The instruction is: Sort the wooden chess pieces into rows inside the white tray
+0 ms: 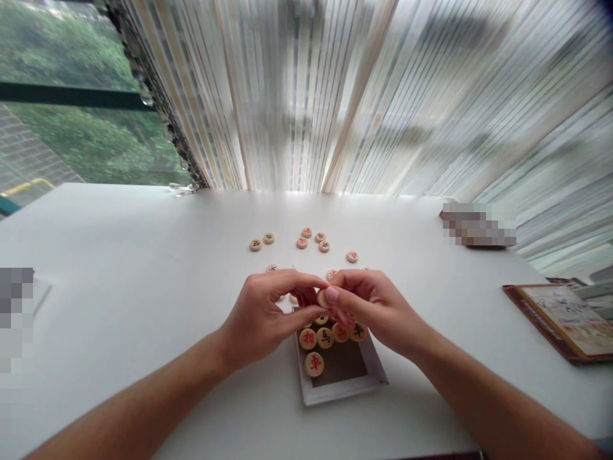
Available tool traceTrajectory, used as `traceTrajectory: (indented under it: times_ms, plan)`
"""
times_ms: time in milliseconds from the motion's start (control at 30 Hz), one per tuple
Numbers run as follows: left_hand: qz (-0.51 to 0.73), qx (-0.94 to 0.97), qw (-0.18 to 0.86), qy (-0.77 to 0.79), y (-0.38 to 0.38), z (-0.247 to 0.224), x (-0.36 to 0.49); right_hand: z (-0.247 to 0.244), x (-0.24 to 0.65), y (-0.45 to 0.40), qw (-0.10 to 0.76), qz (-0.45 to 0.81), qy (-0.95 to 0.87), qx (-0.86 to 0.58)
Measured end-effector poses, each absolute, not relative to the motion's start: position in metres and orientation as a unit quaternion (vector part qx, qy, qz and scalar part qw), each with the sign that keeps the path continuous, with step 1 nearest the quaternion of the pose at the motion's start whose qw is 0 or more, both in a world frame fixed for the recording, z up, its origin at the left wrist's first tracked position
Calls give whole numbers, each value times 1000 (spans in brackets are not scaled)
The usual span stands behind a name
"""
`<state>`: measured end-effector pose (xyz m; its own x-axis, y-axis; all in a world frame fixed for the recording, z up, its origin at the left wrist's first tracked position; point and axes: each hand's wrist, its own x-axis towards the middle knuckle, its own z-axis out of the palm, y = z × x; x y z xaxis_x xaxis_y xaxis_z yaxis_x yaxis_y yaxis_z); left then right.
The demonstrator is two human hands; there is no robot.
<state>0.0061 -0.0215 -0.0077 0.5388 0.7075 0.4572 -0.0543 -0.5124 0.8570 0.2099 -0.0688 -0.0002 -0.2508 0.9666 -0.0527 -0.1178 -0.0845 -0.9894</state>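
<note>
My left hand (264, 313) and my right hand (378, 306) meet above a shallow box. Between their fingertips is a round wooden xiangqi piece (322, 299), its marking hidden. My right thumb presses on it, and my left thumb and forefinger close in at its edge. In the box (342, 396) below lie several pieces in rows, among them a red-marked piece (308, 338), a black-marked piece (325, 337) and another black-marked piece (357, 331). A single red-marked piece (314, 364) sits closer to me. My hands cover the far part of the box.
Loose xiangqi pieces lie farther back on the white table (143, 255), including a black-marked one (256, 245) and a red-marked one (352, 257). At the right are a brown picture-covered box or book (569, 319) and a blurred-out object (479, 227). A striped curtain (306, 96) hangs behind.
</note>
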Motion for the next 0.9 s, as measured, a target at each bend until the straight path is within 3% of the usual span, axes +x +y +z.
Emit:
traceTrajectory:
  times_ms: [900]
  plan:
    - [423,755,453,214,-21,-7,5,2,211,-70,450,611,-506,-410]
